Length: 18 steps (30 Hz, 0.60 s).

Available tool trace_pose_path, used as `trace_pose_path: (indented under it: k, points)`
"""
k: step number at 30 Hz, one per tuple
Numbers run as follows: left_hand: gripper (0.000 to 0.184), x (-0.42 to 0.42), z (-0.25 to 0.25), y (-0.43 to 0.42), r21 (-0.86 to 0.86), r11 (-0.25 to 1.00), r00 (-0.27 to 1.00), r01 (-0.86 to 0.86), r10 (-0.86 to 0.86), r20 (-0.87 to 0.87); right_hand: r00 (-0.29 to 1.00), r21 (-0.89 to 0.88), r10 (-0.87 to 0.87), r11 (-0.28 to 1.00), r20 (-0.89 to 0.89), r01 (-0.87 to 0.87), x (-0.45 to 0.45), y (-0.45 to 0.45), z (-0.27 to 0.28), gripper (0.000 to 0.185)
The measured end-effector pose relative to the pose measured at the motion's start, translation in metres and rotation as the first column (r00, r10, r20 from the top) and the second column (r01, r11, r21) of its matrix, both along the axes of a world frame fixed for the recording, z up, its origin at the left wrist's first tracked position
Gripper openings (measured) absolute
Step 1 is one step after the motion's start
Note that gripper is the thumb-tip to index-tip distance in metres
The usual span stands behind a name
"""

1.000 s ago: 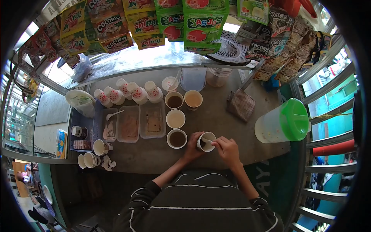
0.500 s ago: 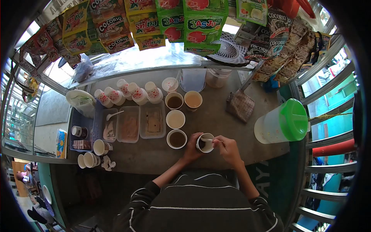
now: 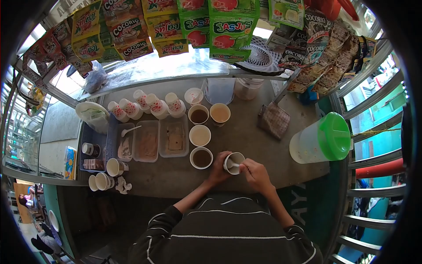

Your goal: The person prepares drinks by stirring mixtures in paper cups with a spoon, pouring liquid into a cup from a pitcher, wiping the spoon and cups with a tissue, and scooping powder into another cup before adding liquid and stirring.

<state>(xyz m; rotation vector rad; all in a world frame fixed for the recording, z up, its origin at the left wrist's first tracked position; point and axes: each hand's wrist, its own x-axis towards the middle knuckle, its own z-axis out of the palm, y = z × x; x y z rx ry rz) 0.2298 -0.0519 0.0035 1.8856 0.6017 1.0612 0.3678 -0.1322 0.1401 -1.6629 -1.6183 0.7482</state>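
Note:
My left hand [image 3: 218, 170] wraps around the side of a white paper cup [image 3: 228, 170] standing near the front of the counter. Over the cup's right rim, my right hand [image 3: 256, 176] pinches a white spoon [image 3: 235, 165], whose lower end dips inside the cup. What the cup contains is partly hidden by the spoon and fingers. Just left of this cup stands a cup of brown drink [image 3: 202, 158]. Behind it are a cup with pale contents [image 3: 200, 136], another cup of brown drink [image 3: 198, 115] and a cup of milky tan drink [image 3: 220, 113].
Plastic tubs of powder [image 3: 146, 143] stand at left, one with a white spoon [image 3: 131, 130]. Stacked paper cups [image 3: 154, 104] lie behind them. A green-lidded jug [image 3: 318, 140] leans at right, near a checked cloth [image 3: 274, 121]. Drink sachets [image 3: 231, 33] hang overhead.
The spoon has shifted and tilted inside the cup, and my right hand has moved slightly left and down with it. My left hand stays around the cup.

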Motion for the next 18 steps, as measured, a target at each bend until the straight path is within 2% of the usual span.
trace_pose_path:
  k: [2,3,5,8,11,14,18]
  points:
    - [0.075,-0.0005,-0.0005,0.0002,-0.01,1.0,1.0,0.003,-0.003,-0.002,0.971,-0.012,-0.07,0.997,0.227,0.074,-0.0004,0.0027,0.003,0.026]
    - [0.074,-0.0006,0.0011,0.0004,-0.02,1.0,1.0,0.007,-0.007,-0.002,0.971,-0.012,-0.07,0.997,0.227,0.075,0.0005,0.0025,0.0009,0.026]
    - [0.074,-0.0011,0.0043,0.0001,-0.014,1.0,1.0,0.007,-0.007,-0.004,0.998,-0.023,0.002,1.0,0.07,0.0,0.0033,0.0012,-0.0052,0.027]
    - [0.073,-0.0008,0.0043,0.0001,-0.008,1.0,1.0,0.001,-0.001,-0.002,0.984,0.009,-0.074,0.997,0.163,0.073,0.0014,0.0022,-0.002,0.027]
    - [0.073,-0.001,0.0006,0.0005,0.008,1.0,1.0,0.004,-0.004,0.003,0.996,-0.01,0.013,1.0,0.094,-0.012,0.0035,0.0031,-0.0022,0.027]
    - [0.073,-0.0017,0.0005,0.0012,0.029,1.0,1.0,0.01,-0.01,0.002,0.993,0.005,-0.063,0.998,0.102,0.063,-0.0011,0.0027,0.0034,0.028]
    - [0.072,-0.0013,0.002,0.0004,0.012,1.0,1.0,0.009,-0.009,0.01,0.995,-0.023,0.0,1.0,0.096,0.002,0.0023,0.0039,-0.0035,0.028]
